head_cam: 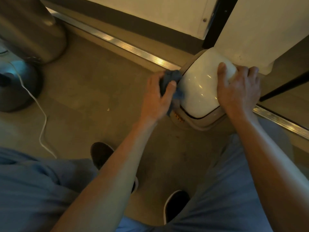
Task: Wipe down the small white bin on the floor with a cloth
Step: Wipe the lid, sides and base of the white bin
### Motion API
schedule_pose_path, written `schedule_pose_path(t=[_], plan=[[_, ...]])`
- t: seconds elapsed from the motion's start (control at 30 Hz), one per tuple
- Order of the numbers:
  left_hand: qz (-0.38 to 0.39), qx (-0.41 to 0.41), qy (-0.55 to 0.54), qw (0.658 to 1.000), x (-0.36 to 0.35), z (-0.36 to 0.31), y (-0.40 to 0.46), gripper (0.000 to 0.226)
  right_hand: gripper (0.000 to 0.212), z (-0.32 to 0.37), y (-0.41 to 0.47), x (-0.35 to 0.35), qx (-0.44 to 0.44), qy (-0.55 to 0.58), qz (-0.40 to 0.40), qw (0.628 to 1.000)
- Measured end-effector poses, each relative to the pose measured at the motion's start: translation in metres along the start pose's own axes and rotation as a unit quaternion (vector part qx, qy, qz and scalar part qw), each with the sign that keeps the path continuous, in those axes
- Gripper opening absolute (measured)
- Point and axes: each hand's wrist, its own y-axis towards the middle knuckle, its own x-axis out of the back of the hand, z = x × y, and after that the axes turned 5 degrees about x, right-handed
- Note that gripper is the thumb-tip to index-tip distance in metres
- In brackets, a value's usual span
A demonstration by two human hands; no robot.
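The small white bin (pixel 199 91) stands on the floor (pixel 100 91) in front of me, tucked against the corner of a pale cabinet (pixel 260 30) and just beside the ribbed metal strip (pixel 127 46) that runs along the floor. My left hand (pixel 157 96) grips a bunched blue-grey cloth (pixel 170 79), thumb curled over its front and fingers wrapped behind it, and presses the wad against the bin's left side, just below the edge of the domed lid. A loose tail of the cloth hangs down past my palm along the bin's wall. My right hand (pixel 239 86) lies spread over the right half of the glossy lid, thumb pointing up across the top and the fingers bent down over the far right edge, where they meet the cabinet corner; I cannot tell how far they reach behind. The lid's lower rim shows as a dark seam above the beige body, with some small orange marking on the body beneath my left wrist, too blurred to read.

Both my bare forearms reach down from the lower edge of the view. Below them are my blue-grey trousers (pixel 234 190) and two dark shoes (pixel 175 203) on the floor. Well apart to the left stands a tall metal bin (pixel 33 30), with a round dark base (pixel 18 87) near it and a white cable (pixel 42 118) trailing across the floor.
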Motion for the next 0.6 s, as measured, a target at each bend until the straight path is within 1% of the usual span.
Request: schedule_pose_path(t=[0.07, 0.13, 0.23, 0.3, 0.37, 0.43, 0.5, 0.53, 0.6], plan=[[0.047, 0.021, 0.047, 0.998, -0.013, 0.021, -0.004, 0.038, 0.077, -0.001, -0.001, -0.001, 0.012, 0.013, -0.007, 1.0], [0.061, 0.021, 0.07, 0.995, -0.019, 0.03, 0.003, 0.05, 0.074, -0.003, -0.001, -0.001, 0.022, 0.021, -0.016, 0.999], [0.083, -0.031, 0.025, 0.996, -0.025, 0.017, 0.034, 0.046, 0.073, -0.004, -0.001, -0.003, 0.031, 0.02, -0.018, 0.999], [0.117, -0.049, 0.008, 0.992, -0.029, -0.003, 0.06, 0.046, 0.071, -0.004, -0.001, -0.003, 0.035, 0.025, -0.023, 0.999], [0.158, -0.048, 0.032, 0.986, -0.036, -0.027, 0.088, 0.046, 0.07, -0.003, -0.001, -0.003, 0.038, 0.026, -0.028, 0.999], [0.189, -0.045, 0.093, 0.976, -0.049, -0.05, 0.116, 0.044, 0.07, -0.002, -0.001, -0.003, 0.035, 0.013, -0.031, 0.999], [0.19, -0.057, 0.157, 0.968, -0.066, -0.067, 0.132, 0.042, 0.069, 0.0, 0.0, -0.003, 0.027, 0.006, -0.033, 0.999], [0.174, -0.072, 0.185, 0.964, -0.073, -0.072, 0.131, 0.04, 0.069, 0.001, 0.0, -0.003, 0.021, 0.007, -0.034, 0.999], [0.116, -0.137, 0.216, 0.96, -0.077, -0.07, 0.111, 0.037, 0.066, 0.001, 0.0, -0.003, 0.016, 0.01, -0.032, 0.999]])
